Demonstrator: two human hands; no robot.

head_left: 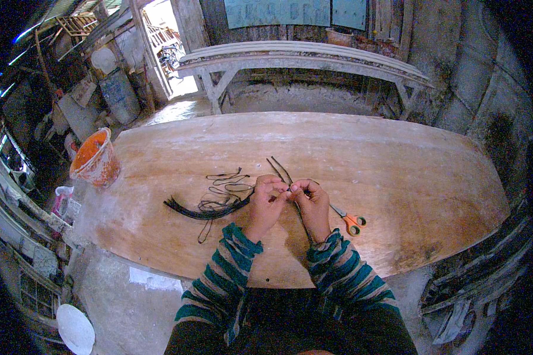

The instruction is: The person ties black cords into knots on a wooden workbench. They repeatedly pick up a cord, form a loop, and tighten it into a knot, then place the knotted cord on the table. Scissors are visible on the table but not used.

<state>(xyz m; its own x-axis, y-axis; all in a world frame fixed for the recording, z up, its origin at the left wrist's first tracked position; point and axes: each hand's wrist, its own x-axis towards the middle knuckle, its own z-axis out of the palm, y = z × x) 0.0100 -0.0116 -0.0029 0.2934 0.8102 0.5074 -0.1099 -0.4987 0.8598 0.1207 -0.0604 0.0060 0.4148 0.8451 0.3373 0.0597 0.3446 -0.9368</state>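
Observation:
Over the middle of the wooden table (pixel 408 183), my left hand (pixel 266 206) and my right hand (pixel 313 207) meet fingertip to fingertip. Both pinch a thin black cord (pixel 281 169), whose two ends stick out beyond the fingers, away from me. The exact spot where they grip it is too small to make out. Left of my left hand lies a bundle of black cords (pixel 189 212), partly hidden by that hand. Loops of loose thin cord (pixel 224 184) spread around the bundle. A pair of scissors (pixel 353 223) with orange handles rests just right of my right hand.
At the table's left edge stands a smeared orange bucket (pixel 95 160). Beyond the table is a long whitish bench (pixel 302 58). A blue barrel (pixel 120 96) stands at the far left, and a white round lid-like object (pixel 75 329) is at the lower left.

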